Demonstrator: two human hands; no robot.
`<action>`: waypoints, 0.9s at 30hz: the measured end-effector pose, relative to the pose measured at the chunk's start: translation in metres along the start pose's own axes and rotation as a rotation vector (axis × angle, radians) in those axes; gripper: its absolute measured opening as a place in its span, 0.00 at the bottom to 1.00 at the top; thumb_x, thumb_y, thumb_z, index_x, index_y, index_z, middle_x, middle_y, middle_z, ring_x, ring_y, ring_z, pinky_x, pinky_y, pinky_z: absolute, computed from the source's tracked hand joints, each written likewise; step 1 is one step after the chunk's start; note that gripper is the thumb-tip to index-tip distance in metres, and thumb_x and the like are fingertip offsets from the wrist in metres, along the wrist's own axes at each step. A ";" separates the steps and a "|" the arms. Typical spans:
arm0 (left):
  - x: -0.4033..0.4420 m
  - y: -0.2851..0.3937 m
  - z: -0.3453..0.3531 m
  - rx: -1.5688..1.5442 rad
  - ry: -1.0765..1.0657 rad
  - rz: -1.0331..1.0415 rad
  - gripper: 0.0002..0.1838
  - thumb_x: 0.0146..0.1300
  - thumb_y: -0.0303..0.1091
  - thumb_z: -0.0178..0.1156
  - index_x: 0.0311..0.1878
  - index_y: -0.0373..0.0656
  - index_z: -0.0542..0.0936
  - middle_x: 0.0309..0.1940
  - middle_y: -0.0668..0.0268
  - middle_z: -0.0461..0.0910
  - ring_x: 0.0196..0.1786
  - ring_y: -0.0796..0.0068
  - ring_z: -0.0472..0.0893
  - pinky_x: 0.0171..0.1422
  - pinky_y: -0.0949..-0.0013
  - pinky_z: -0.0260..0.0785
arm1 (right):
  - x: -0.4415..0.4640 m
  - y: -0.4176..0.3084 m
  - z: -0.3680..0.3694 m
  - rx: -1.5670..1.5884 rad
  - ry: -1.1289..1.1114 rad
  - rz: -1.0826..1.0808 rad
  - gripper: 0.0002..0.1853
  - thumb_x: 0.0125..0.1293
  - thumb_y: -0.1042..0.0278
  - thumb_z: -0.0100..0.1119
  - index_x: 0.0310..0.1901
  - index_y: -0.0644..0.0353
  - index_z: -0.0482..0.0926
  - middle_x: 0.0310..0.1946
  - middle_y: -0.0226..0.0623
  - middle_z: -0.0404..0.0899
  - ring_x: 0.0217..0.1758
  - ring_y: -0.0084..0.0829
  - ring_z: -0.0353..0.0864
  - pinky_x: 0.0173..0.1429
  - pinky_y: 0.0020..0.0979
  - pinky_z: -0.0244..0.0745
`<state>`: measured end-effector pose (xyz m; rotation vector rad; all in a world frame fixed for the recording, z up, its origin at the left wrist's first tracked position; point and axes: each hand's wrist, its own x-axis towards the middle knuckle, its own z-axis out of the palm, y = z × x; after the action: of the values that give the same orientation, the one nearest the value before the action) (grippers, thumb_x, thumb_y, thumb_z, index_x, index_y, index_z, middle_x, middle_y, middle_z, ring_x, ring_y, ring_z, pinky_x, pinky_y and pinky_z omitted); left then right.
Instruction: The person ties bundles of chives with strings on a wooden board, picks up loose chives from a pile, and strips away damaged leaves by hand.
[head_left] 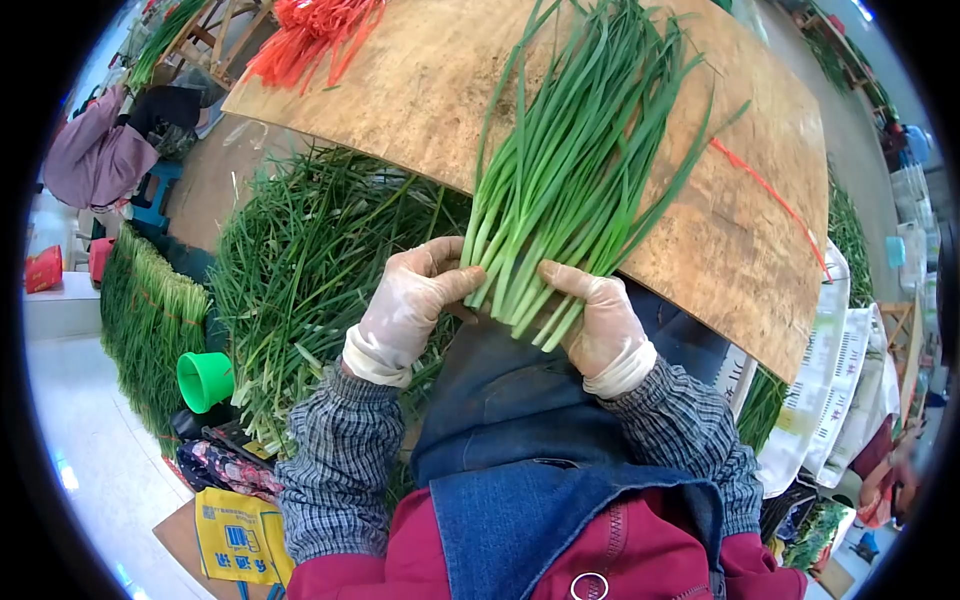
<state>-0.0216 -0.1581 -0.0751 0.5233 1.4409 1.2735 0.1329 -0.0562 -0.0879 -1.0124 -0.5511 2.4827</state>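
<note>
A bunch of garlic chives lies on the wooden board, green leaves pointing away from me and pale stem ends jutting over the near edge. My left hand, in a thin whitish glove, pinches the stem ends from the left side. On the right, my right hand, gloved alike, closes on the stem ends with its thumb on top. The fingers under the stems are mostly hidden. A loose red strip rests on the board to the right of the leaves.
A heap of red strips sits at the board's far left. Below it spreads a large pile of loose chives. Further left are stacked chives, a green cup and a yellow bag. White sacks stand right; another person is at upper left.
</note>
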 end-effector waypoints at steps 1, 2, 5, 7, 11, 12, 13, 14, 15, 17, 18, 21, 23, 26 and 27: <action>-0.001 -0.001 0.000 -0.037 -0.007 -0.010 0.21 0.59 0.32 0.57 0.53 0.30 0.71 0.40 0.61 0.78 0.38 0.75 0.79 0.36 0.74 0.74 | 0.000 0.001 0.002 -0.003 0.015 -0.024 0.12 0.58 0.77 0.55 0.44 0.71 0.75 0.38 0.43 0.79 0.37 0.34 0.81 0.42 0.33 0.79; -0.002 -0.001 0.001 -0.074 -0.013 -0.021 0.20 0.59 0.31 0.56 0.53 0.30 0.71 0.40 0.61 0.78 0.37 0.75 0.79 0.36 0.74 0.74 | -0.002 0.000 0.000 -0.003 0.019 -0.014 0.12 0.58 0.77 0.54 0.44 0.71 0.75 0.38 0.43 0.79 0.37 0.34 0.81 0.42 0.33 0.79; -0.005 -0.004 0.004 -0.106 -0.009 -0.013 0.20 0.59 0.29 0.56 0.54 0.30 0.70 0.40 0.61 0.79 0.36 0.75 0.79 0.35 0.75 0.74 | -0.007 -0.006 -0.002 0.002 0.071 0.010 0.12 0.57 0.79 0.53 0.44 0.72 0.75 0.37 0.43 0.79 0.36 0.34 0.81 0.43 0.33 0.79; -0.007 -0.004 0.013 -0.053 0.005 0.006 0.21 0.59 0.28 0.55 0.55 0.31 0.70 0.39 0.61 0.79 0.35 0.74 0.80 0.35 0.74 0.74 | -0.010 -0.008 -0.002 0.001 0.060 -0.016 0.13 0.57 0.79 0.53 0.45 0.72 0.74 0.37 0.43 0.79 0.35 0.34 0.80 0.43 0.33 0.79; -0.010 -0.014 0.040 0.254 0.050 0.206 0.19 0.60 0.20 0.50 0.56 0.29 0.69 0.41 0.61 0.78 0.41 0.78 0.76 0.46 0.76 0.70 | -0.017 -0.011 0.004 -0.013 0.038 -0.082 0.14 0.57 0.78 0.55 0.46 0.70 0.74 0.38 0.41 0.79 0.35 0.32 0.80 0.41 0.31 0.78; -0.011 -0.015 0.047 0.362 0.042 0.319 0.20 0.60 0.21 0.51 0.57 0.29 0.68 0.42 0.56 0.79 0.41 0.71 0.79 0.45 0.73 0.71 | -0.018 -0.011 0.004 -0.023 0.030 -0.108 0.14 0.57 0.78 0.56 0.46 0.70 0.74 0.38 0.40 0.79 0.35 0.32 0.80 0.41 0.30 0.77; -0.012 -0.019 0.056 0.593 0.106 0.502 0.20 0.58 0.22 0.52 0.56 0.30 0.68 0.40 0.53 0.79 0.39 0.65 0.80 0.43 0.71 0.72 | -0.020 -0.010 0.005 -0.052 0.047 -0.153 0.16 0.55 0.77 0.60 0.46 0.69 0.74 0.37 0.39 0.79 0.35 0.30 0.80 0.40 0.28 0.76; -0.013 -0.020 0.065 0.824 0.174 0.688 0.21 0.57 0.23 0.54 0.55 0.30 0.69 0.38 0.50 0.78 0.37 0.60 0.80 0.40 0.68 0.73 | -0.021 -0.008 0.008 -0.065 0.082 -0.207 0.14 0.54 0.77 0.62 0.43 0.69 0.75 0.34 0.40 0.79 0.36 0.30 0.79 0.41 0.28 0.75; -0.015 -0.017 0.075 1.021 0.150 0.635 0.19 0.54 0.26 0.56 0.50 0.31 0.71 0.31 0.48 0.76 0.33 0.52 0.79 0.35 0.61 0.72 | -0.023 -0.010 0.008 -0.087 0.088 -0.171 0.13 0.54 0.78 0.62 0.42 0.69 0.74 0.33 0.41 0.79 0.36 0.31 0.79 0.41 0.28 0.75; -0.017 -0.012 0.085 1.144 0.038 0.661 0.16 0.52 0.28 0.58 0.44 0.32 0.71 0.26 0.53 0.75 0.29 0.54 0.78 0.33 0.59 0.71 | -0.031 -0.018 0.011 -0.107 0.141 -0.108 0.09 0.54 0.79 0.60 0.38 0.69 0.73 0.31 0.43 0.78 0.35 0.33 0.79 0.41 0.29 0.75; -0.020 -0.005 0.088 1.211 -0.006 0.646 0.16 0.52 0.28 0.58 0.43 0.32 0.71 0.26 0.54 0.76 0.30 0.54 0.78 0.33 0.59 0.71 | -0.035 -0.023 0.011 -0.083 0.171 -0.074 0.09 0.55 0.80 0.58 0.38 0.70 0.73 0.29 0.42 0.77 0.33 0.33 0.79 0.40 0.30 0.76; -0.022 0.019 0.080 0.705 -0.265 0.675 0.19 0.54 0.25 0.56 0.51 0.33 0.73 0.25 0.57 0.77 0.27 0.67 0.79 0.34 0.70 0.71 | -0.050 -0.046 0.002 -0.241 0.208 -0.183 0.08 0.54 0.78 0.57 0.37 0.69 0.74 0.28 0.40 0.77 0.30 0.32 0.79 0.35 0.30 0.77; -0.022 0.030 0.070 0.417 -0.372 0.606 0.22 0.55 0.21 0.53 0.56 0.39 0.74 0.24 0.62 0.78 0.25 0.78 0.78 0.34 0.77 0.70 | -0.079 -0.081 0.009 -0.407 0.221 -0.204 0.08 0.55 0.72 0.56 0.35 0.66 0.74 0.23 0.36 0.77 0.18 0.24 0.74 0.18 0.24 0.69; -0.013 0.028 0.064 0.440 -0.172 0.600 0.20 0.55 0.20 0.52 0.53 0.38 0.75 0.23 0.63 0.78 0.25 0.80 0.77 0.34 0.78 0.69 | -0.110 -0.122 0.022 -0.476 0.253 -0.517 0.08 0.52 0.76 0.55 0.35 0.67 0.73 0.20 0.34 0.74 0.08 0.20 0.65 0.10 0.19 0.60; -0.009 0.020 0.067 0.432 -0.128 0.582 0.18 0.55 0.21 0.54 0.51 0.38 0.76 0.26 0.61 0.80 0.27 0.79 0.79 0.35 0.77 0.70 | -0.112 -0.133 0.029 -0.543 0.230 -0.601 0.10 0.52 0.77 0.55 0.38 0.68 0.73 0.19 0.34 0.73 0.09 0.18 0.65 0.10 0.18 0.60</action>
<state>0.0345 -0.1314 -0.0427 1.3676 1.5132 1.3316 0.2145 -0.0060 0.0604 -1.0917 -1.2763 1.6939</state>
